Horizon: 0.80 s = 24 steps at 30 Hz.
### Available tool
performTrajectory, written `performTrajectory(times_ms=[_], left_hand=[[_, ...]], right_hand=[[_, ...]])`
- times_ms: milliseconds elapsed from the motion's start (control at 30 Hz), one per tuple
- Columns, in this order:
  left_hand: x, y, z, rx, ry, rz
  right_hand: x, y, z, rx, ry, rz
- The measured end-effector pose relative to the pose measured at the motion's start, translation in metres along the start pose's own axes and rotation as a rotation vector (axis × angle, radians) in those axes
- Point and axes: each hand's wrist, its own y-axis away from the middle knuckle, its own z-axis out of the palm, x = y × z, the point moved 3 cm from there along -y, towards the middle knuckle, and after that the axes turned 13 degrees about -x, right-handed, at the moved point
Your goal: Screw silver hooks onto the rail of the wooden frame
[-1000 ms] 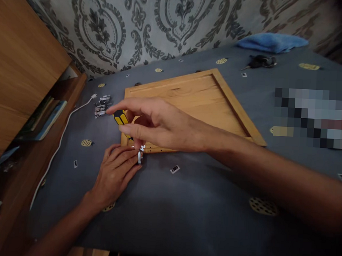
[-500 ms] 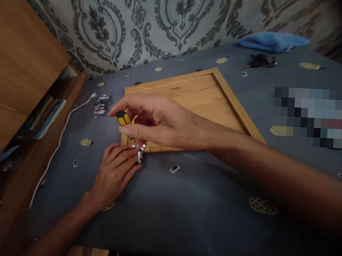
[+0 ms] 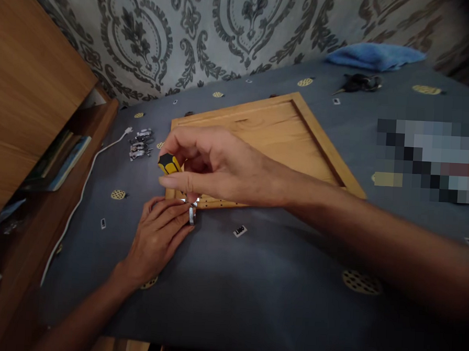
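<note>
Apparently we're fastening | right hand (image 3: 223, 167) grasps yellow-black handle (image 3: 169, 164) | left hand (image 3: 156, 233) touches metal hinge (image 3: 192, 215) just below, hold unclear | next likely calls for steady turning

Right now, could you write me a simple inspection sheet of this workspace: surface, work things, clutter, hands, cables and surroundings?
Surface: grey printed tablecloth.
Work things: wooden panel lying on it; metal fitting at its near-left corner; yellow-and-black handle just above, tip hidden.
Clutter: metal pieces left of the panel; blue cloth and dark object at back right; pixelated patch, unreadable.
Hands: right hand grips the yellow-and-black handle; left hand touches the metal fitting.
Cables: one white cable along the left side.
Surroundings: patterned wall behind; wooden cabinet and books at left.
</note>
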Motion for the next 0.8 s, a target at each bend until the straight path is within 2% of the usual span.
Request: performTrajectory(times_ms=[133, 433, 533, 733, 800], left_hand=[[0.001, -0.001, -0.001, 0.002, -0.004, 0.008], [0.002, 0.0, 0.0, -0.01, -0.031, 0.008], [0.003, 0.0, 0.0, -0.016, -0.036, -0.002], [0.003, 0.0, 0.0, 0.001, -0.03, -0.01], [0.003, 0.0, 0.0, 0.001, -0.026, -0.016]], right_hand=[[-0.006, 0.002, -0.002, -0.093, -0.027, 0.035], [0.004, -0.005, 0.004, 0.072, -0.029, 0.001], [0.002, -0.004, 0.004, 0.084, -0.031, 0.0], [-0.006, -0.002, 0.001, -0.055, -0.063, 0.052], [-0.005, -0.003, 0.001, -0.055, -0.09, 0.044]])
